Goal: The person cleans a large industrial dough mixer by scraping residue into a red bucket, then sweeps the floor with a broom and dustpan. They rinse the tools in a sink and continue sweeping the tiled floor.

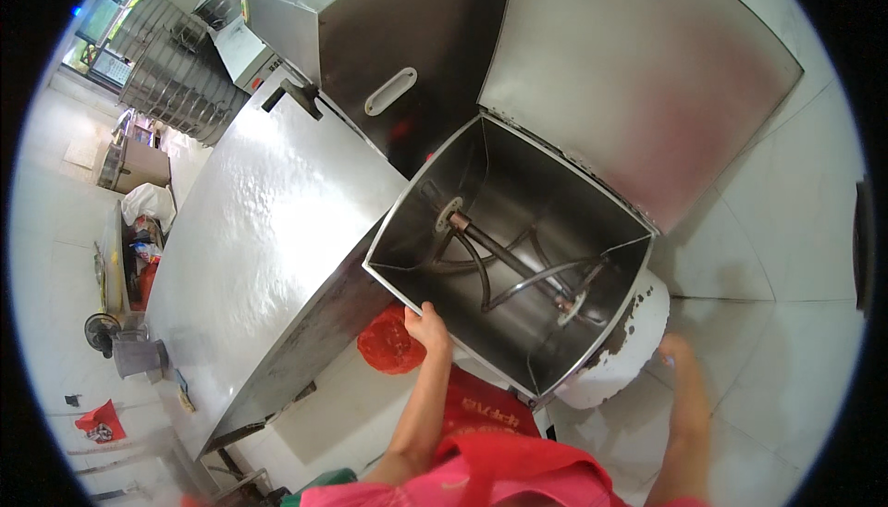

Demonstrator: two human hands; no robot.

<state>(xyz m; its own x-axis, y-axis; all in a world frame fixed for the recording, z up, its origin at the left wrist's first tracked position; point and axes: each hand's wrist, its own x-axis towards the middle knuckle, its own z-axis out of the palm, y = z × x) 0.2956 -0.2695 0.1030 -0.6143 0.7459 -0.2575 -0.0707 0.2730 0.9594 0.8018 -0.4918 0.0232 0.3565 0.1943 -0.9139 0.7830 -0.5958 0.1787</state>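
Before me stands a dough mixer with an open stainless steel tub (510, 340). Inside the tub, a horizontal mixing shaft (510, 251) with bent metal bars runs from wall to wall, with no dough visible around it. My left hand (428, 329) grips the tub's near rim, thumb over the edge. At the tub's right end is a white housing (617, 361) with chipped paint. Beside that housing is my right hand (676, 349), its fingers partly hidden; whether it touches or presses anything cannot be made out. The large metal lid (645, 84) is raised behind the tub.
A stainless steel table (277, 229) adjoins the tub on the left. Behind it are a metal machine cabinet (409, 42) and stacked steamer trays (173, 63). A red bag or covered container (392, 340) sits below the tub, by the table's side. White tiles (763, 250) line the right.
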